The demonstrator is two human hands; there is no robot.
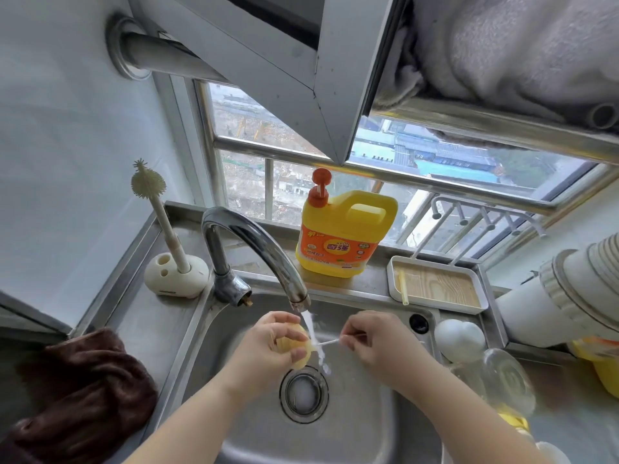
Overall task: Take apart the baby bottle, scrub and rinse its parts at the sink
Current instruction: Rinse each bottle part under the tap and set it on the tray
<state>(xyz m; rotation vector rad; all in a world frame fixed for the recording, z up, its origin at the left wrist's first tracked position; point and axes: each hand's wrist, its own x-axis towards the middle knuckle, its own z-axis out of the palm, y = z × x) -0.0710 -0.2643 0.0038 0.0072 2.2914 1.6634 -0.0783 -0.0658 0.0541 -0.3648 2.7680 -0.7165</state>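
Note:
Over the steel sink (355,416), my left hand (268,346) grips a pale yellow ribbed bottle part (298,346) under the running tap (261,249). My right hand (375,339) pinches a thin white straw brush (326,343) whose tip points into the yellow part, in the water stream. The clear bottle body (505,380) lies on the counter to the right, beside a white domed cap (459,339). A thin yellowish straw (403,289) lies in the wood-patterned tray (438,286).
A yellow dish-soap jug (345,236) stands on the ledge behind the sink. A bottle brush (157,216) stands in its white holder (174,274) at the left. A brown towel (73,393) lies on the left counter. White pipe (569,296) at the right.

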